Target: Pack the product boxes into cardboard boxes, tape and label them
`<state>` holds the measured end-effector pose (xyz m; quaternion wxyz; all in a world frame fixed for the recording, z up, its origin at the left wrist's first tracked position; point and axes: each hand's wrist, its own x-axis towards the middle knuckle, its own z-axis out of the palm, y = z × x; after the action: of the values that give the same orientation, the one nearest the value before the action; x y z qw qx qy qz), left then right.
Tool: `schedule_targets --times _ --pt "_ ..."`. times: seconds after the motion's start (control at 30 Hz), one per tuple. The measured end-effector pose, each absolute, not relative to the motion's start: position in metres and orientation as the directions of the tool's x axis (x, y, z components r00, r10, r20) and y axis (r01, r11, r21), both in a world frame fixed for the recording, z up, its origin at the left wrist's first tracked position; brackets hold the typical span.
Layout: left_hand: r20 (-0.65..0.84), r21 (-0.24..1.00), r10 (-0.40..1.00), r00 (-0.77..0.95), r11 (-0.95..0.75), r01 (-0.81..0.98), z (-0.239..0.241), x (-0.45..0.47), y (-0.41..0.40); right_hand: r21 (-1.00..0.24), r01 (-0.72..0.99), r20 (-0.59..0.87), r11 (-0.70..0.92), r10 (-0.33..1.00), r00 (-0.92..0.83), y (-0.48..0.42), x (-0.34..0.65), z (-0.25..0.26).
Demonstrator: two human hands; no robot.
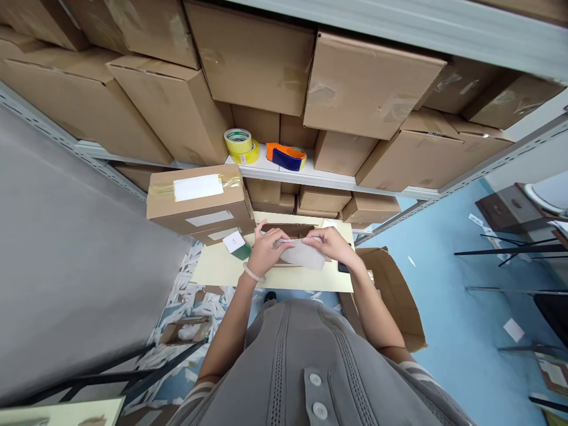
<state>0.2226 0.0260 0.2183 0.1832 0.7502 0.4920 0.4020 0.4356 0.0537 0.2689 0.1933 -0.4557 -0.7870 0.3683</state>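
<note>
My left hand (266,251) and my right hand (328,244) both grip a pale, translucent plastic packet (305,255), fingers curled round its top edge. I hold it just above a small open cardboard box (290,229) that lies on a pale yellow table (222,269). A bracelet circles my left wrist. A white card on a green item (236,244) lies just left of my left hand.
A sealed, labelled carton (199,198) sits on the table's left. Shelves of cardboard boxes (368,83) fill the back, with yellow tape rolls (241,145) and an orange-blue tape dispenser (286,156). An open box (390,296) stands right; paper scraps (195,302) litter the floor.
</note>
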Motion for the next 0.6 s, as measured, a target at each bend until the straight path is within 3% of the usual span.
schedule_targets --times 0.23,0.6 --pt "0.369 0.852 0.928 -0.049 -0.316 0.417 0.212 0.227 0.035 -0.875 0.451 0.002 0.176 0.933 -0.36 0.054 0.43 0.248" --pt "0.394 0.843 0.918 -0.053 -0.338 0.419 0.208 0.242 0.035 -0.967 0.253 -0.066 -0.008 0.973 -0.221 0.041 0.435 0.232"
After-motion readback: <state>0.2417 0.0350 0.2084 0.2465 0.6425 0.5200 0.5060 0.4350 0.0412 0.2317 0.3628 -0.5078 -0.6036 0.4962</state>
